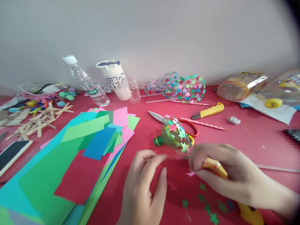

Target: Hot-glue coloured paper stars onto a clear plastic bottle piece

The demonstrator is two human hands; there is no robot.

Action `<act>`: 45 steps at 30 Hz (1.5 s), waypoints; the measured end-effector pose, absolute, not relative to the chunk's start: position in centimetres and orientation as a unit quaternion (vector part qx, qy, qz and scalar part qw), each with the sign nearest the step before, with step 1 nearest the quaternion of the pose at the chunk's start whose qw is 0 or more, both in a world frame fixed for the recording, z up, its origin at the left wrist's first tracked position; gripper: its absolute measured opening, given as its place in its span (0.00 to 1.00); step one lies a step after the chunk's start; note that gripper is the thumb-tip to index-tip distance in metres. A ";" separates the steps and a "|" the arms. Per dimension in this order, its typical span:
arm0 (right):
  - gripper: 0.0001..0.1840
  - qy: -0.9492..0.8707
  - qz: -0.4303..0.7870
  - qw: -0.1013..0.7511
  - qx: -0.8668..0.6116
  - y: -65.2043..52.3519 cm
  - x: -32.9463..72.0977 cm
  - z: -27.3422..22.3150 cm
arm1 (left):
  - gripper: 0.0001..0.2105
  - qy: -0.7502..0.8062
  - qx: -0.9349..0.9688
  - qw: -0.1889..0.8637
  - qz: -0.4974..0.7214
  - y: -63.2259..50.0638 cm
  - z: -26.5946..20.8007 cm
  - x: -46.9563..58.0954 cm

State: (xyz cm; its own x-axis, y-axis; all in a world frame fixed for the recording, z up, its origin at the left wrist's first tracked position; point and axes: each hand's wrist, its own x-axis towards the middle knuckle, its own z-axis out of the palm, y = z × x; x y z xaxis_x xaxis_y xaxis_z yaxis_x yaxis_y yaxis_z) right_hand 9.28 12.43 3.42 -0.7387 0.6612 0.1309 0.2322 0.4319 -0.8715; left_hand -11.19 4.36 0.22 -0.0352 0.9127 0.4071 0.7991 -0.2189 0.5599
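Observation:
My right hand (pixel 225 178) pinches a small pink paper star (pixel 191 174) between thumb and fingertips. Partly covered by that hand is a yellow tool (pixel 217 167); I cannot make out its kind or whether the hand touches it. Fingers apart and nothing in them, my left hand (pixel 145 184) hovers over the red table. Just beyond both hands lies a clear plastic bottle piece (pixel 174 140) with a green neck, dotted with paper stars. Behind it are scissors (pixel 156 116), partly hidden. Several green stars (pixel 222 207) lie below my right hand.
Coloured paper sheets (pixel 49 168) cover the left, near wooden sticks (pixel 38 123) and a phone (pixel 14 156). A water bottle (pixel 91 87), tumbler (pixel 117 79) and star-covered bottle (pixel 184 87) line the wall. A yellow utility knife (pixel 208 111) lies right of the scissors.

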 end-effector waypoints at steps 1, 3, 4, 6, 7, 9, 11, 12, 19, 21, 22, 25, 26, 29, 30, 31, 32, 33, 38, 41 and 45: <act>0.07 -0.802 0.474 0.234 -0.278 12.6 9.4 3.5 | 0.13 0.625 0.687 0.069 0.364 4.5 0.3 -11.4; 0.07 -0.781 0.507 0.231 -0.281 12.9 9.5 3.6 | 0.14 0.640 0.674 0.080 0.361 4.9 0.7 -11.7; 0.06 -0.772 0.522 0.230 -0.280 13.1 9.7 3.6 | 0.14 0.647 0.665 0.097 0.361 5.0 1.0 -11.9; 0.07 -0.754 0.547 0.234 -0.279 13.5 9.9 3.6 | 0.12 0.650 0.654 0.129 0.364 5.3 1.6 -12.1; 0.07 -0.746 0.557 0.238 -0.277 13.6 10.0 3.6 | 0.10 0.646 0.653 0.137 0.369 5.5 2.0 -12.1; 0.06 -0.730 0.571 0.250 -0.282 13.8 10.2 3.6 | 0.07 0.634 0.660 0.141 0.378 6.0 2.9 -12.1; 0.06 -0.721 0.576 0.261 -0.284 13.7 10.2 3.7 | 0.06 0.628 0.667 0.141 0.374 6.7 3.7 -11.9; 0.06 -0.721 0.575 0.263 -0.284 13.7 10.2 3.8 | 0.07 0.629 0.669 0.142 0.369 7.1 4.1 -11.8; 0.06 -0.731 0.565 0.265 -0.277 13.0 9.6 4.7 | 0.05 0.622 0.683 0.144 0.354 9.6 4.2 -10.9; 0.06 -0.739 0.552 0.269 -0.279 12.8 9.5 4.7 | 0.04 0.618 0.682 0.155 0.360 9.4 4.1 -10.6; 0.06 -0.746 0.540 0.271 -0.279 12.6 9.4 4.6 | 0.04 0.617 0.678 0.167 0.363 9.0 4.0 -10.5; 0.05 -0.782 0.486 0.282 -0.270 12.2 9.1 4.1 | 0.03 0.628 0.644 0.234 0.369 7.1 3.4 -10.1; 0.05 -0.795 0.467 0.285 -0.261 12.0 8.9 3.8 | 0.03 0.634 0.627 0.263 0.368 6.4 3.1 -10.0; 0.06 -0.832 0.422 0.285 -0.219 11.6 8.7 2.9 | 0.03 0.622 0.575 0.359 0.392 4.4 2.0 -9.7; 0.07 -0.842 0.412 0.285 -0.200 11.4 8.6 2.7 | 0.03 0.612 0.561 0.381 0.406 4.0 1.6 -9.6; 0.08 -0.850 0.403 0.285 -0.185 11.3 8.6 2.5 | 0.03 0.602 0.556 0.391 0.419 3.7 1.2 -9.5; 0.09 -0.858 0.391 0.287 -0.171 11.2 8.5 2.3 | 0.03 0.593 0.561 0.387 0.429 3.6 0.8 -9.5; 0.09 -0.866 0.373 0.292 -0.163 11.1 8.5 2.1 | 0.03 0.587 0.575 0.368 0.435 3.5 0.4 -9.6; 0.08 -0.915 0.229 0.305 -0.135 11.0 8.6 1.6 | 0.05 0.586 0.647 0.229 0.430 3.3 -0.6 -10.2; 0.10 -0.925 0.209 0.289 -0.132 11.0 8.6 1.4 | 0.09 0.580 0.679 0.165 0.418 3.1 -0.6 -10.5; 0.15 -0.929 0.223 0.259 -0.143 11.2 8.5 1.5 | 0.13 0.569 0.715 0.077 0.398 3.0 -0.5 -10.5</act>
